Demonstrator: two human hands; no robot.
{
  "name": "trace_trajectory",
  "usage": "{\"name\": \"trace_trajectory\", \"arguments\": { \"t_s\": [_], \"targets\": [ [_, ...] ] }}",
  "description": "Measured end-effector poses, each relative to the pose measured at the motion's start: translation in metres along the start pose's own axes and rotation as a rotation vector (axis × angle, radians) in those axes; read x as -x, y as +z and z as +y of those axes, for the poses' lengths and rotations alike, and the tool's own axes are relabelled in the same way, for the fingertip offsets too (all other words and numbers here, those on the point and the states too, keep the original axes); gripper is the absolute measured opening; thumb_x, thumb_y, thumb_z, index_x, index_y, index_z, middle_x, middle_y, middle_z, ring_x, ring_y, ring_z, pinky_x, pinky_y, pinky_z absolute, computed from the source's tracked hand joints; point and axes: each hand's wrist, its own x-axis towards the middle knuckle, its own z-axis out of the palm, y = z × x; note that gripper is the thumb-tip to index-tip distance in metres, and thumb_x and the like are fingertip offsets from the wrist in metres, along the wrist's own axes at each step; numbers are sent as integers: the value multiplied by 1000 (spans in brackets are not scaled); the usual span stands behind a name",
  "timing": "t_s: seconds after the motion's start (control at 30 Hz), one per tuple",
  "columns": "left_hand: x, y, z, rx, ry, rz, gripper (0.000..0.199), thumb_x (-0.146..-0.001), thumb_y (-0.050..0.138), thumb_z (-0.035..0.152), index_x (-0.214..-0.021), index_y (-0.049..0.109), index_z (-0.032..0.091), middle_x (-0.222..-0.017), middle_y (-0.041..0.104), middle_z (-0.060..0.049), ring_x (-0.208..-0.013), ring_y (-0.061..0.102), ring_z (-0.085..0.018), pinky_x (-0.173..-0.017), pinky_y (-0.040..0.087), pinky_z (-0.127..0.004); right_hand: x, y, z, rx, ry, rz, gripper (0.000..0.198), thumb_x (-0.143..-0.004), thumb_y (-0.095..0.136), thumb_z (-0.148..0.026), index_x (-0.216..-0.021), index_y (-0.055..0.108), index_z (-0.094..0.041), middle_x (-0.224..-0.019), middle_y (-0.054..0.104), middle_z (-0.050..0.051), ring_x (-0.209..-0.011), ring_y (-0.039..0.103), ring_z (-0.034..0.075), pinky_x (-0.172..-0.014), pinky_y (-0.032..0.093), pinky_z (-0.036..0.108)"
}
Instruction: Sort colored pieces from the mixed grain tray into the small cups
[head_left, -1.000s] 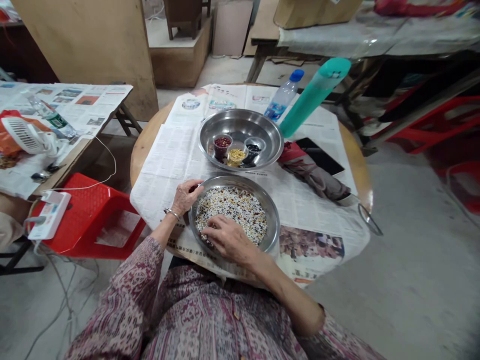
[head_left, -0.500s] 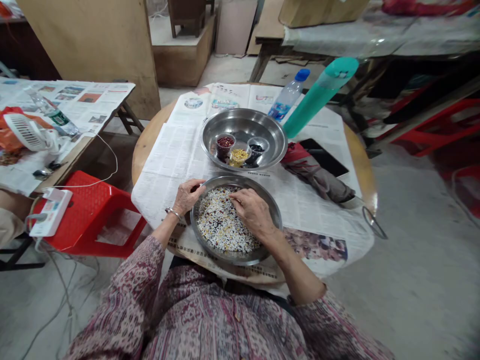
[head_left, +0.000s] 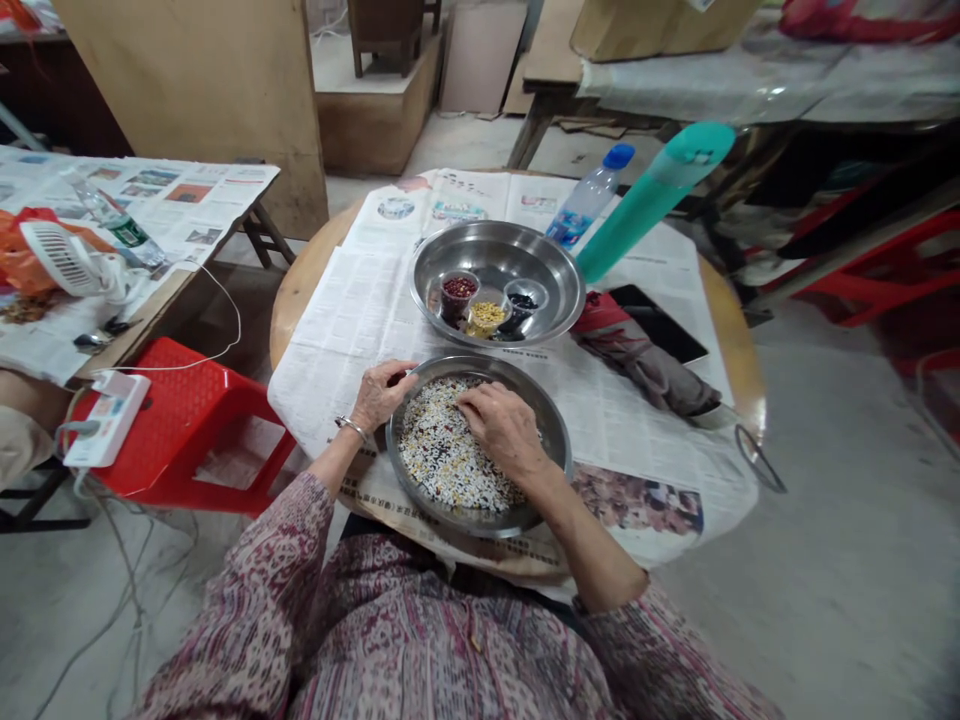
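Note:
A steel basin (head_left: 562,478) close to my body holds a spread of mixed grains (head_left: 442,440), mostly white with yellow, black and dark red bits. My left hand (head_left: 381,396) is at its left rim, fingers curled; something dark shows between thumb and fingers, too small to name. Over the grains, my right hand (head_left: 504,425) pinches thumb and fingertips together, and whatever they hold is hidden. Behind stands a larger steel basin (head_left: 564,262) with clear cups of dark red beans (head_left: 459,288), yellow beans (head_left: 487,314) and black beans (head_left: 523,300).
Newspaper (head_left: 330,330) covers the round table. A water bottle (head_left: 589,200), a green cylinder (head_left: 645,205), a folded umbrella (head_left: 645,370) and a black phone-like slab (head_left: 667,325) lie right of the basins. A power strip (head_left: 109,420) sits on a red stool (head_left: 195,400) at left.
The whole view has shifted slightly, so things appear a little farther right. Both hands keep nearly the same places at the near basin, the right still pinching over the grains.

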Motion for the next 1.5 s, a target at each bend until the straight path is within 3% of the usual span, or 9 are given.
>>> {"name": "trace_trajectory", "arguments": {
  "t_s": [0.2,0.6,0.87,1.0,1.13,1.3,1.4,1.5],
  "targets": [
    [1,0,-1,8,-5,3,24,-85,61,26,-101,76,16,-88,74,-5,-73,60,-14,-71,50,-26,5,-8,4,-21,39,66,17,-91,55,-18,-98,70,-21,-93,75,6,-88,63,23,-81,45,34],
    [1,0,0,16,-10,3,24,-85,62,25,-101,76,15,-86,73,-5,-71,59,-14,-68,48,-25,-7,5,-4,0,35,-106,18,-85,56,-13,-91,70,-22,-91,76,6,-86,66,21,-78,45,29],
    [0,2,-2,34,-1,6,23,-84,62,24,-100,76,15,-85,73,-5,-71,60,-14,-69,48,-25,-5,11,-2,1,18,-99,20,-87,53,-13,-94,71,-19,-93,75,8,-89,67,21,-81,46,30],
    [1,2,-4,40,8,20,21,-84,63,24,-98,76,15,-87,74,-5,-75,62,-15,-73,49,-26,-2,5,-2,-88,93,-54,19,-87,54,-15,-94,72,-19,-97,76,9,-91,68,22,-84,47,31],
    [1,2,-4,49,0,17,22,-84,63,24,-99,76,14,-82,72,-3,-69,58,-12,-67,47,-24,4,-10,-5,-340,263,-27,17,-86,56,-22,-89,73,-19,-91,76,8,-82,68,20,-78,47,31],
    [0,3,-4,55,6,28,21,-83,64,22,-98,76,14,-79,71,-3,-66,56,-11,-65,46,-23,12,-19,-10,-997,639,40,19,-71,72,-37,-79,72,-19,-68,69,0,-60,57,13,-60,45,27],
    [0,3,-4,36,14,34,20,-83,65,22,-97,76,14,-76,69,-2,-65,55,-11,-65,45,-23,12,-19,-11,-1467,878,35,20,-60,76,-30,-75,68,-19,-65,66,-1,-56,55,11,-54,45,23],
    [0,2,-4,18,20,36,20,-84,64,23,-97,76,15,-75,68,-2,-65,55,-11,-65,45,-23,6,-18,-7,-1729,1034,24,19,-57,71,-19,-75,67,-18,-70,66,1,-60,58,11,-54,48,21]
  ]
}}
